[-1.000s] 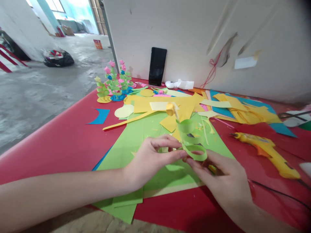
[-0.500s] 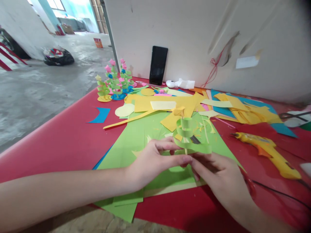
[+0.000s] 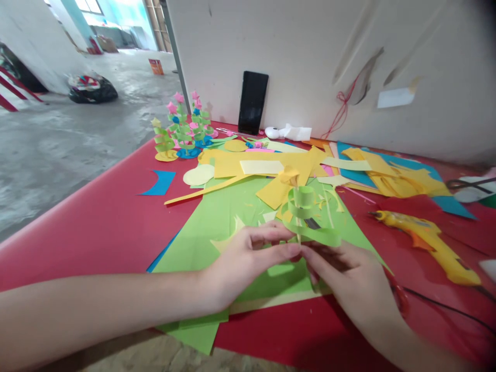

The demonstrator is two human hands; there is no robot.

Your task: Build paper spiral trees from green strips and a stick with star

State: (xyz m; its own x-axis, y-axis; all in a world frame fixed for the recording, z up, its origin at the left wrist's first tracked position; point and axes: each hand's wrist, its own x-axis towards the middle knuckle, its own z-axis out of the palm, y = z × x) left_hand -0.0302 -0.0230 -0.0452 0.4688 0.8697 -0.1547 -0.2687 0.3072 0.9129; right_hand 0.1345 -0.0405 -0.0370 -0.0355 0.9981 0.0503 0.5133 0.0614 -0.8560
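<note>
At table front, head view: both hands meet over the green sheet (image 3: 217, 222) on the red table cover (image 3: 96, 227).
Left hand (image 3: 248, 256): thumb and forefinger pinched together on the foot of the green paper tree (image 3: 304, 206).
Right hand (image 3: 349, 281): fingertips touch the same foot, under the lowest loop (image 3: 321, 236); thumb hidden, so I cannot tell whether it clamps.
Step, as judged: lowest loop being set or pressed at the stick (image 3: 297, 227).
Next move calls for: light, steady pinch; thin strip would crush or unwind easily.
Tree, look: 1 green strip coiled in about 3 loops, widening downward, tilted slightly right, held just above the sheet; yellow star (image 3: 289, 176) on top.
Nearby: glue gun (image 3: 430, 240) lying well right; finished paper trees (image 3: 182, 132) far left.
</note>
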